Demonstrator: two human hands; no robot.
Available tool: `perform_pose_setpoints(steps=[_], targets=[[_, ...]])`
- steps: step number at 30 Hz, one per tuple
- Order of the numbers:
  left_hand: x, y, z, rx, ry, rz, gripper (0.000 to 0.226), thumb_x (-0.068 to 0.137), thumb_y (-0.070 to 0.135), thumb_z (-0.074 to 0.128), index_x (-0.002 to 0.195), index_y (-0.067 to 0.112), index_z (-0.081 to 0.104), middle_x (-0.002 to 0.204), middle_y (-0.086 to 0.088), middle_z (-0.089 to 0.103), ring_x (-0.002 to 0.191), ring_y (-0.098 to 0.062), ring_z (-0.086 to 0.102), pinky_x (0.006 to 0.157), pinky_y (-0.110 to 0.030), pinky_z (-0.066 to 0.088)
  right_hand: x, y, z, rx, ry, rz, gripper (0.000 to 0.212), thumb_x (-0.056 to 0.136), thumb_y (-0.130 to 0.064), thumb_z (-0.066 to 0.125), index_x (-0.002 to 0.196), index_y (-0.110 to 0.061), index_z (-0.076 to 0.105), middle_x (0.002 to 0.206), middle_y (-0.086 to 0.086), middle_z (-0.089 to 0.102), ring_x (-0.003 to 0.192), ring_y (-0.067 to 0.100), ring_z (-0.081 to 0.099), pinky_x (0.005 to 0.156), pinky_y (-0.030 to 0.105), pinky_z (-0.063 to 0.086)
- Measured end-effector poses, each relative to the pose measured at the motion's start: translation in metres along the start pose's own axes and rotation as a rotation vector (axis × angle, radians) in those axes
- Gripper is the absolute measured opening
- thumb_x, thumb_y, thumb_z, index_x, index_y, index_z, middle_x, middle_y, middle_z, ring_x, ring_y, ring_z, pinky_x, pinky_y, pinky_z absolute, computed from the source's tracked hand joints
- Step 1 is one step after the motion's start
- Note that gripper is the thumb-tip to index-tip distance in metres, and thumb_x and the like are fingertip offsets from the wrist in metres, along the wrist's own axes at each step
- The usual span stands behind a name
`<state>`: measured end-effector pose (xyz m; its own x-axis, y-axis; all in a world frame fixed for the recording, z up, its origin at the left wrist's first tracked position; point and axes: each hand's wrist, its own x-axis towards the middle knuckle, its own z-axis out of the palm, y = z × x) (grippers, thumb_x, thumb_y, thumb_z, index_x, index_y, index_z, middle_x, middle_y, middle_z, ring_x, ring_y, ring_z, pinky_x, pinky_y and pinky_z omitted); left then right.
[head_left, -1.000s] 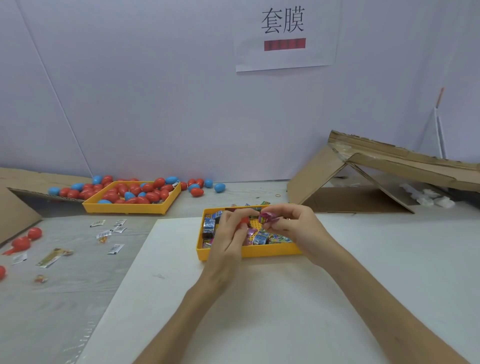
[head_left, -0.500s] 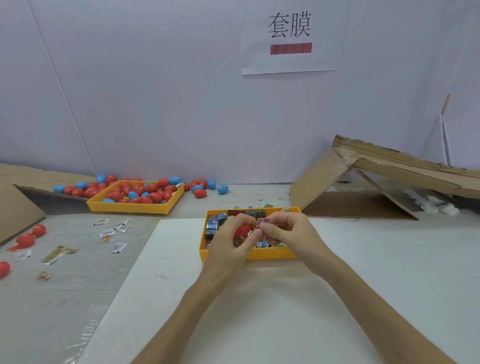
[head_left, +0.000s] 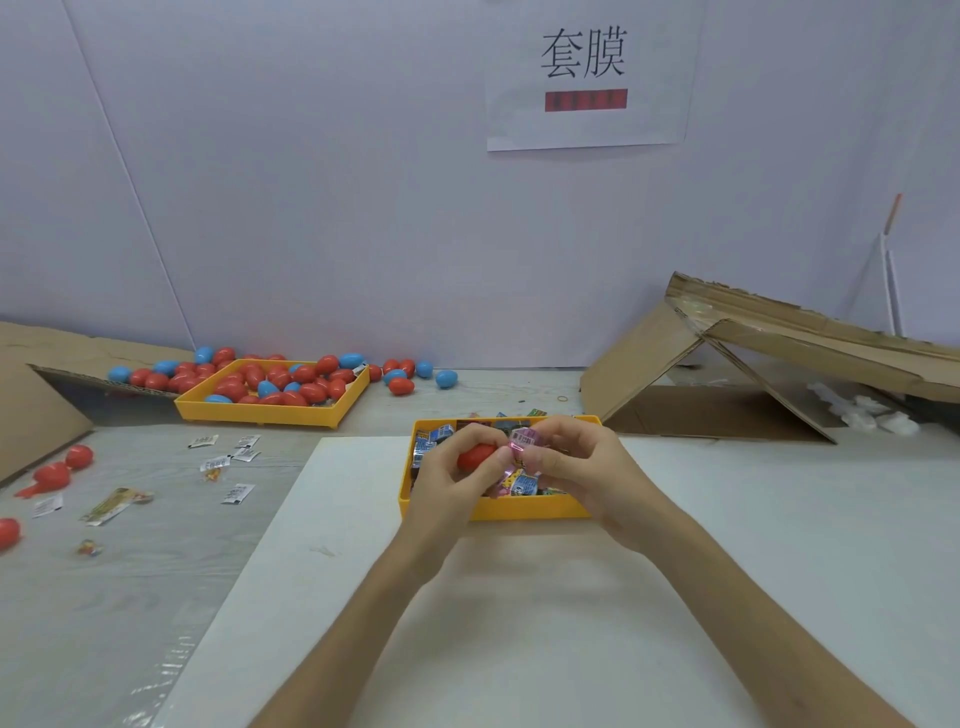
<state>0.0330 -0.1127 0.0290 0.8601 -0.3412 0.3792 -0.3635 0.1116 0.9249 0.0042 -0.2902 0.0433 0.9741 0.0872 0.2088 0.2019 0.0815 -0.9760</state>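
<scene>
Likely mid-step: red plastic egg (head_left: 475, 454) clasped in left grip (head_left: 447, 486), pink glossy film wrapper (head_left: 521, 440) pinched in right grip (head_left: 582, 467), not yet joined.

I work from a single view, the head camera. It is worn above and behind the hands and faces forward and down over the bench (head_left: 156, 571). It sits close: the forearms (head_left: 374, 613) enter from the bottom edge and meet at the left hand (head_left: 447, 483) and right hand (head_left: 587, 478) mid-frame. Beyond the hands, the wide angle reaches the wall (head_left: 311, 208).
</scene>
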Motion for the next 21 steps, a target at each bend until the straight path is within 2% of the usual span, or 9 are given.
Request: perform_pose_setpoints(steps=[2,5,7,12,14,17,19,21], targets=[[0.0005,0.0005,-0.0016,-0.021,-0.003,-0.012,0.009,0.097,0.012,0.064,0.090,0.015,0.069,0.074,0.008,0.063,0.068,-0.006,0.060,0.064,-0.016,0.050,0.0002,0.0000,-0.0005,0.094,-0.038,0.036,0.015,0.076,-0.012,0.082,0.089,-0.018,0.077,0.088,0.005,0.073,0.079,0.016,0.069,0.071,0.024,0.055],[0.0004,0.0009,-0.0030,-0.042,-0.025,-0.028,0.006,0.095,0.015,0.065,0.091,0.016,0.070,0.079,0.002,0.064,0.072,-0.010,0.061,0.066,-0.019,0.051,0.0019,0.0006,-0.0016,0.129,0.019,0.043,0.011,0.084,-0.004,0.073,0.094,-0.008,0.072,0.084,0.009,0.071,0.074,0.019,0.068,0.071,0.027,0.055],[0.0003,0.0008,-0.0036,-0.062,-0.053,-0.034,0.006,0.094,0.020,0.069,0.089,0.020,0.071,0.079,-0.001,0.063,0.073,-0.013,0.059,0.067,-0.021,0.051,0.0026,0.0013,-0.0018,0.076,0.079,0.030,0.005,0.091,-0.002,0.065,0.095,-0.004,0.068,0.081,0.011,0.070,0.072,0.019,0.068,0.074,0.031,0.054],[-0.0001,-0.0004,-0.0038,-0.053,-0.126,-0.034,0.008,0.089,0.034,0.068,0.090,0.027,0.074,0.086,-0.012,0.063,0.074,-0.012,0.059,0.069,-0.024,0.053,0.0026,0.0038,-0.0002,-0.165,0.173,-0.074,0.004,0.092,0.002,0.066,0.091,0.000,0.069,0.076,0.009,0.073,0.069,0.019,0.070,0.072,0.031,0.059],[-0.0005,-0.0006,-0.0039,-0.039,-0.138,-0.033,0.009,0.089,0.034,0.068,0.092,0.029,0.075,0.088,-0.009,0.065,0.074,-0.011,0.060,0.068,-0.025,0.054,0.0018,0.0040,0.0001,-0.193,0.156,-0.092,0.002,0.090,0.004,0.068,0.091,0.002,0.068,0.077,0.010,0.073,0.070,0.020,0.070,0.071,0.031,0.058],[0.0001,0.0001,-0.0053,-0.032,-0.144,-0.048,0.010,0.089,0.032,0.067,0.093,0.029,0.076,0.085,-0.003,0.066,0.072,-0.012,0.060,0.068,-0.025,0.054,0.0008,0.0024,0.0002,-0.200,0.112,-0.092,0.010,0.089,0.002,0.070,0.094,-0.006,0.069,0.079,0.003,0.073,0.071,0.019,0.071,0.070,0.030,0.055],[0.0003,0.0007,-0.0064,-0.026,-0.167,-0.056,0.010,0.089,0.031,0.067,0.091,0.029,0.076,0.082,-0.001,0.065,0.071,-0.012,0.060,0.067,-0.024,0.053,0.0003,0.0016,0.0001,-0.215,0.088,-0.088,0.017,0.091,0.002,0.066,0.099,-0.012,0.072,0.082,0.002,0.074,0.072,0.018,0.070,0.071,0.034,0.056],[-0.0005,0.0015,-0.0064,-0.017,-0.202,-0.062,0.009,0.088,0.029,0.066,0.086,0.031,0.075,0.078,0.004,0.064,0.069,-0.012,0.059,0.068,-0.022,0.051,0.0002,0.0014,0.0004,-0.223,0.090,-0.098,0.024,0.094,0.005,0.060,0.101,-0.013,0.075,0.085,0.004,0.075,0.072,0.015,0.068,0.069,0.029,0.055]])
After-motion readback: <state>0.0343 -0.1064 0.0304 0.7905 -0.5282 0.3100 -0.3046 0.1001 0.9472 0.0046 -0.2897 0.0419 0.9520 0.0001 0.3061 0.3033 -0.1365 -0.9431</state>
